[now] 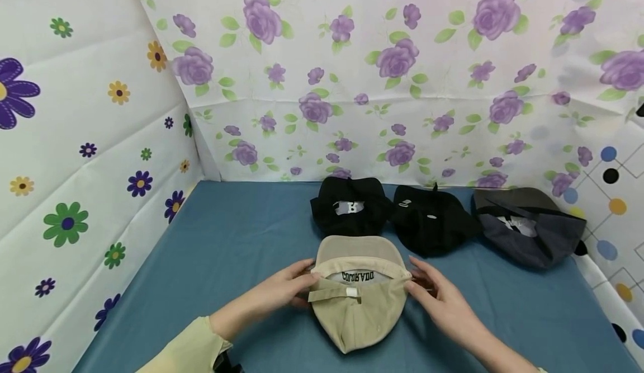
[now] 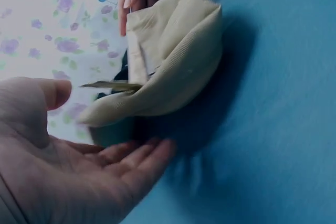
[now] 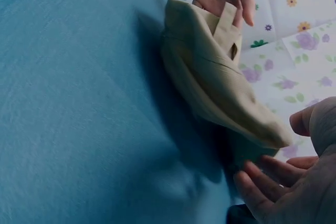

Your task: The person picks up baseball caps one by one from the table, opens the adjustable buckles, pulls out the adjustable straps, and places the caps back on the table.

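Observation:
A beige baseball cap (image 1: 372, 320) lies on the blue cloth in the head view, its brim (image 1: 359, 247) toward the back wall and its crown toward me. Inside it, black "COLORADO" lettering reads upside down, and the back strap (image 1: 327, 293) sticks out to the left. Beside the cap's left edge is my left hand (image 1: 274, 292), thumb and fingers spread apart. My right hand (image 1: 448, 300) is at the opposite edge, thumb tip right by the cap. Both wrist views show relaxed fingers around the cap's sides, with no grip on the fabric.
Behind the beige cap stand a black cap (image 1: 369, 222) with a white label, another black cap (image 1: 427, 227) and a dark grey cap (image 1: 548, 241) at the right. Blue cloth (image 1: 241, 222) covers the table. Flowered sheets (image 1: 312, 82) hang behind and at the left.

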A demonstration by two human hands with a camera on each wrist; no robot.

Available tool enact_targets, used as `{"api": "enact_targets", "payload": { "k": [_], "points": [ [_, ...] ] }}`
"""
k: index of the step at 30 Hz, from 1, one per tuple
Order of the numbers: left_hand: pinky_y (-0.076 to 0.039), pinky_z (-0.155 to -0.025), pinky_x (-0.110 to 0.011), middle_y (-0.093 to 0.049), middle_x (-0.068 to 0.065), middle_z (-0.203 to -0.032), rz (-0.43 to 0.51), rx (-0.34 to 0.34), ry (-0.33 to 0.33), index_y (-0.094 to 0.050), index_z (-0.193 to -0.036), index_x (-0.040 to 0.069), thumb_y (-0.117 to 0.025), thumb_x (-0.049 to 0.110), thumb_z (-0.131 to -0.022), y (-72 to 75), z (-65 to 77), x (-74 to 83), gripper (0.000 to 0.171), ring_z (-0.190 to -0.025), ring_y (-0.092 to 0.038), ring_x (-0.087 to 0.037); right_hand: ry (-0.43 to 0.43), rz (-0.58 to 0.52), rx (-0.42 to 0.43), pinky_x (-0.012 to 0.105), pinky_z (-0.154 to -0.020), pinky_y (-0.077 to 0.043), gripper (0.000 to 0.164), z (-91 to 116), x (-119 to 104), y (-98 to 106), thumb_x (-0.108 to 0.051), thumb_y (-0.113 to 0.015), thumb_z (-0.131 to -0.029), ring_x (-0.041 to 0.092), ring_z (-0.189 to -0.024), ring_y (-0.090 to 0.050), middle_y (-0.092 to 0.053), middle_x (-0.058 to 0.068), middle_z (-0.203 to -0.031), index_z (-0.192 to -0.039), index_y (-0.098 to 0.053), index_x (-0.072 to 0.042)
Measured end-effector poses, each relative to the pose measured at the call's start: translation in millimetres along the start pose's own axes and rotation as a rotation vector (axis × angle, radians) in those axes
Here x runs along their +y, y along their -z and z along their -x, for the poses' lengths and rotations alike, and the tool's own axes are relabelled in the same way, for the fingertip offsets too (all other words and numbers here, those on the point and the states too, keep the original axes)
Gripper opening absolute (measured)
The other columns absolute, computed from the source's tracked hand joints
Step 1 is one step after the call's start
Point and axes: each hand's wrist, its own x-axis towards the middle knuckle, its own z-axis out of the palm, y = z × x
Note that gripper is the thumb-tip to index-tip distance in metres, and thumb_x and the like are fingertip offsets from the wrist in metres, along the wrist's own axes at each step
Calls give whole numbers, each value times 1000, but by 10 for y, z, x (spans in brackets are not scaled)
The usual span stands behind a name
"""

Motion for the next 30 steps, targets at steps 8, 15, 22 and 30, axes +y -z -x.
{"api": "enact_targets", "payload": {
  "k": [8,15,22,30],
  "points": [
    [-40,-108,-58,-30,-4,-165,-588,261,-196,-23,-164,29,-61,48,-102,99,240,275,74,-149,-31,-29,186,252,83,54,-102,-46,57,67,-160,152,-49,-55,-105,28,-139,-46,-48,4,-153,-155,-44,-24],
    [-26,-120,-51,-31,-1,-165,-1074,109,-439,-34,-161,22,-63,42,-103,-72,248,522,68,-154,-22,-25,431,574,54,61,-102,-45,46,-44,-347,100,-30,-69,-101,34,-144,-40,-54,6,-149,-143,-61,-16],
    [-44,-107,-35,-62,1,-135,-1337,-29,-547,-62,-142,17,-67,41,-100,-294,44,530,49,-127,-54,-18,688,819,-7,57,-108,-41,32,-193,-460,-123,-26,-76,-95,35,-134,-53,-68,6,-131,-124,-75,-12],
    [-50,-89,-29,-64,6,-119,-1427,-53,-513,-69,-133,19,-71,40,-98,-405,-123,429,40,-110,-57,-12,768,1024,-114,51,-111,-40,14,-340,-462,-386,-27,-74,-95,37,-132,-53,-70,11,-123,-95,-80,-13]
  ]
}}
